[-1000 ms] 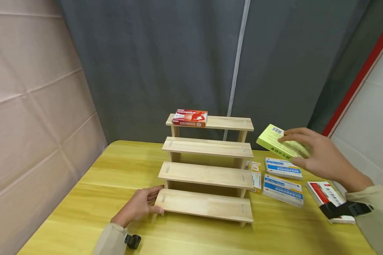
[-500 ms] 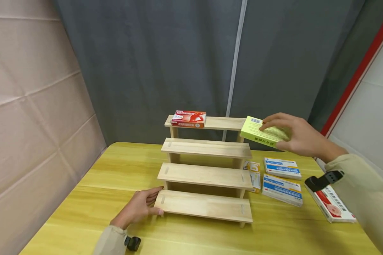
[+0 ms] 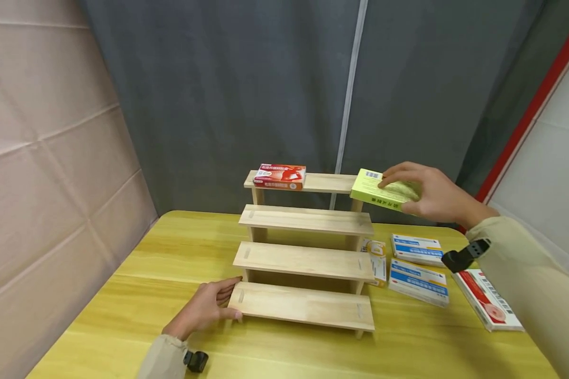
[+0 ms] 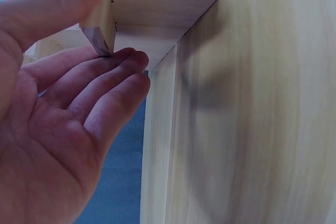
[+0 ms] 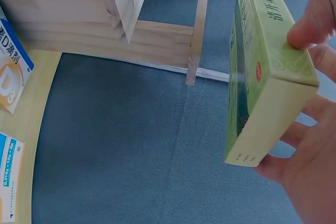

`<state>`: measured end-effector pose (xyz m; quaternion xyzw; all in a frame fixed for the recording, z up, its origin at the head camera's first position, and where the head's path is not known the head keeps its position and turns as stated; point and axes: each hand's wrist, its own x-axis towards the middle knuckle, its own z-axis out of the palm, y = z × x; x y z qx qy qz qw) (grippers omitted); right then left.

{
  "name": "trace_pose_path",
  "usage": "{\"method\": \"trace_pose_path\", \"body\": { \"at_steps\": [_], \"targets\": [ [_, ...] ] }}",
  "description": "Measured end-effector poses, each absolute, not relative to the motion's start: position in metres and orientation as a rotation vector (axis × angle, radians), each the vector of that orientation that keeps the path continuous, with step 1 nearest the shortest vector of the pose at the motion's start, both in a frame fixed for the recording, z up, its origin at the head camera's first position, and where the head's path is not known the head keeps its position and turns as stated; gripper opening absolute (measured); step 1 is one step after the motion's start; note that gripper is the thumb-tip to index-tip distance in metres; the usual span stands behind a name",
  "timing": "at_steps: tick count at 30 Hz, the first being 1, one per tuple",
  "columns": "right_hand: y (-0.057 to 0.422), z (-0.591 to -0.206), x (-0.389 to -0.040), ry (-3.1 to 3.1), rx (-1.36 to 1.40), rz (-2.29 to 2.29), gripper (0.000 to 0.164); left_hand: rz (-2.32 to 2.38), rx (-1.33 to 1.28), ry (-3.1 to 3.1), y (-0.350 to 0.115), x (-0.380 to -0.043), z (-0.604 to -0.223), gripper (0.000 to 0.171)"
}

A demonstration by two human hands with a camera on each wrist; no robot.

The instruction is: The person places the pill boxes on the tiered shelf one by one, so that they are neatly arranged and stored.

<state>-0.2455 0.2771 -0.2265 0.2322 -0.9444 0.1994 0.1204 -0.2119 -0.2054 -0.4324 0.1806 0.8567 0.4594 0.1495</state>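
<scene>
We pinch the yellow-green box (image 3: 372, 189) between the thumb and fingers of the right hand (image 3: 433, 195), at the right end of the top step (image 3: 329, 182); the right wrist view shows a gap between box and wooden rack (image 3: 305, 217). With the left hand (image 3: 205, 307) we grip the left end of the bottom step (image 3: 303, 305). A red box (image 3: 280, 176) lies on the top step's left part. Right of the rack, two blue-and-white boxes (image 3: 419, 282), an orange-and-white box (image 3: 378, 261) and a red-and-white box (image 3: 489, 304) occupy the table (image 3: 123, 326).
</scene>
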Motion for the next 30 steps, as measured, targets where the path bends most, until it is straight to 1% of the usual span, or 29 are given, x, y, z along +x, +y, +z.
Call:
{"method": "trace_pose_path", "body": {
  "at_steps": [21,30],
  "targets": [
    [0.271,-0.23,-0.269,-2.795,0.637,0.624,0.045,1.316,0.541,2.458,-0.207,-0.211,-0.433,0.094],
    [0.267,-0.229,-0.276,-2.812,0.639,0.629,0.047,1.319,0.538,2.465,-0.206,-0.21,-0.432,0.093]
  ]
}}
